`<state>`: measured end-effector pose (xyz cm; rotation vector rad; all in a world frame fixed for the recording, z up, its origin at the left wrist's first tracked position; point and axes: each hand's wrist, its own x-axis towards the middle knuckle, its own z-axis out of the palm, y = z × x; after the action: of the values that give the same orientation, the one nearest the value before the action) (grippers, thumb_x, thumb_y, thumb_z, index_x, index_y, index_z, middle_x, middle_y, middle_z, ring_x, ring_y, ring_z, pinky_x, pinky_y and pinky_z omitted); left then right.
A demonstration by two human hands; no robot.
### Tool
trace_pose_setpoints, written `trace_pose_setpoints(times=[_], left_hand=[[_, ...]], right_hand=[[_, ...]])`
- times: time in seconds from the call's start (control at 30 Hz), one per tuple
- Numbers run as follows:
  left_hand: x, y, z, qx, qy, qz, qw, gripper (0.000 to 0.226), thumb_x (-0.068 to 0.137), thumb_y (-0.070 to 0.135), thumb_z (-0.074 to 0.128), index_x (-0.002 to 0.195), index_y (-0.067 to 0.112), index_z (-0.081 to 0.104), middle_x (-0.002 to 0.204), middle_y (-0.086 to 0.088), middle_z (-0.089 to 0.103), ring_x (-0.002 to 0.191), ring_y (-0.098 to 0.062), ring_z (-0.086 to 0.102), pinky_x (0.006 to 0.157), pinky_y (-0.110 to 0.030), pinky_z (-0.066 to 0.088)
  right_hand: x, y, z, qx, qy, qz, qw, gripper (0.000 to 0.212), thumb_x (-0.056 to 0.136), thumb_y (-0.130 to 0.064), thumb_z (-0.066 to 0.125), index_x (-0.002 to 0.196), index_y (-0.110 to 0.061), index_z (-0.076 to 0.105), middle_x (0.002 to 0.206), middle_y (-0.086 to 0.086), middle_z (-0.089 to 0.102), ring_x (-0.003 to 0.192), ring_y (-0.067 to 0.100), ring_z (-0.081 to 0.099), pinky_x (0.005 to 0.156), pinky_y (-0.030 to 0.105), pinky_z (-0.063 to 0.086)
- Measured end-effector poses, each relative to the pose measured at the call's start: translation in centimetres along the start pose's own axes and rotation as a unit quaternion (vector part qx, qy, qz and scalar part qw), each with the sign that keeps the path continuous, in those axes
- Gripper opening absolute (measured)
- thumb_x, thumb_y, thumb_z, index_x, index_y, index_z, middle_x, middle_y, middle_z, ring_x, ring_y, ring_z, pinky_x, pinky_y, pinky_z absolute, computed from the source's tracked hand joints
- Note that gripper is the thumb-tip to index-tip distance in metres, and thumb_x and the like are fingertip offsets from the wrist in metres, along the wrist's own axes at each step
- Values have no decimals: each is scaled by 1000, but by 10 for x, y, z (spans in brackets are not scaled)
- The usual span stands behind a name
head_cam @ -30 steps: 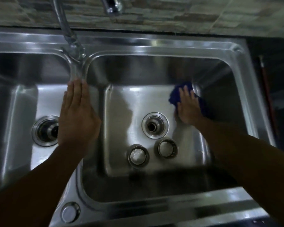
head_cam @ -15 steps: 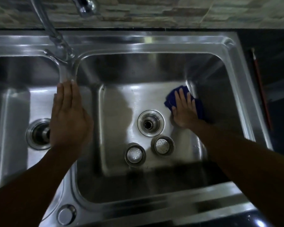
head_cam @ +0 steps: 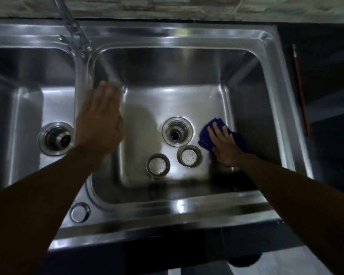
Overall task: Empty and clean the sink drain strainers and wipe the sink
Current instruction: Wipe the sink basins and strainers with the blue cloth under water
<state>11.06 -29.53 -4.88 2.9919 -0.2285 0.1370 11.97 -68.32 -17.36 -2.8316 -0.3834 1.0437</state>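
A steel double sink (head_cam: 175,34) fills the view. In the right basin, my right hand (head_cam: 223,145) presses a blue cloth (head_cam: 216,124) flat against the floor by the right wall. Two round strainer baskets (head_cam: 158,165) (head_cam: 189,156) lie loose on that floor, just in front of the open right drain (head_cam: 177,133). My left hand (head_cam: 100,124) hovers flat and blurred over the divider between the basins, fingers together, holding nothing. The left basin's drain (head_cam: 56,138) shows to its left.
The tap (head_cam: 74,30) rises at the back above the divider. A round capped hole (head_cam: 80,212) sits in the front rim. A thin red-handled rod (head_cam: 300,92) lies on the dark counter to the right. Stone tiles line the back wall.
My right hand has slid the blue cloth from the back right corner toward me along the right wall. My left hand has shifted slightly right over the divider. The strainers have not moved.
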Motion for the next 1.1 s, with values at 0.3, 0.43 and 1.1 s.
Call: trace_pose_setpoints(times=[0.3, 0.43, 1.1], left_hand=[[-16, 144, 70, -65, -265, 106, 956, 102, 73, 49, 74, 155, 16, 22, 161, -8, 27, 145, -26, 32, 118, -39, 26], [-12, 162, 97, -57, -323, 77, 942, 115, 67, 47, 86, 155, 24, 16, 160, -5, 26, 141, -28, 38, 110, -43, 39], [100, 159, 115, -253, -209, -37, 944, 83, 60, 40, 85, 134, 29, 48, 123, 5, 49, 112, -19, 53, 90, -39, 52]], right_hand=[[-43, -5, -7, -68, -226, -34, 971, 91, 99, -22, 54, 158, -25, -15, 161, 3, -34, 149, 45, -21, 123, 58, 9], [-48, -4, -10, -98, -273, -72, 954, 89, 101, -18, 52, 158, -27, -15, 162, 2, -34, 149, 43, -23, 123, 58, 9], [-19, -9, -9, -179, -197, -267, 926, 112, 86, -9, 68, 157, -36, -15, 161, -8, -34, 150, 30, -26, 122, 55, -5]])
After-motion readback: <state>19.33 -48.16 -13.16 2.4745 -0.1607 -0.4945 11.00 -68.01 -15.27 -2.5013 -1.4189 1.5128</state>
